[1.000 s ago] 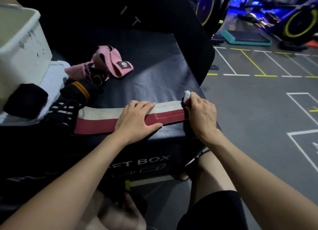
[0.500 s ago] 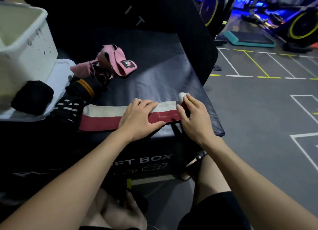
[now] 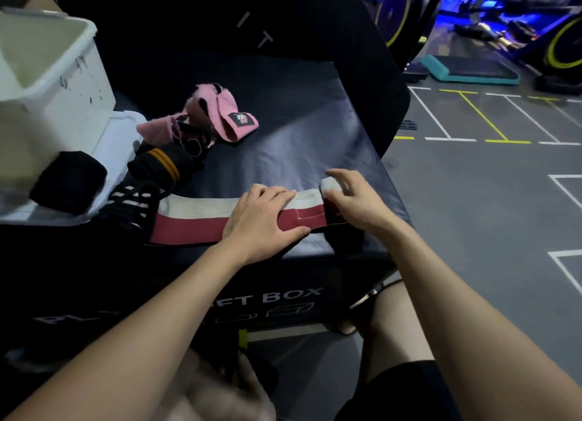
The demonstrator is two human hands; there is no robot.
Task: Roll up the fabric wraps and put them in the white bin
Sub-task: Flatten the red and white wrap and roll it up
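- Your left hand (image 3: 263, 220) lies flat on the red and white wrap (image 3: 195, 219), fingers straight and together, pressing the strip down onto the black soft box (image 3: 299, 137).
- Your right hand (image 3: 352, 200) sits at the strip's right end, fingertips curled over a small roll just begun there; the thumb is hidden, so how firmly it pinches is hard to say.
- That wrap stretches left to right along the box's near edge, mostly flat. Its left end runs under a black wrap with white stripes (image 3: 132, 200).
- Progress looks early: only the first turn or so of this wrap is rolled, and most of its length is left.
- The white bin (image 3: 63, 105) stands at the far left on a white lid or tray (image 3: 122, 130). What shows of its inside looks bare, though the bottom is out of view.
- Count of wraps visible: five. One red and white, in your hands. One pink wrap (image 3: 220, 115), loose and crumpled, behind it. One black wrap with an orange stripe (image 3: 160, 165) and the black striped one, both in a heap. One black roll (image 3: 69, 181), apparently already rolled, resting just beside the bin, not in it.
- One bin, one box.
- Still to do, by this view: finish this roll, roll the three loose wraps, and drop all five in the bin.
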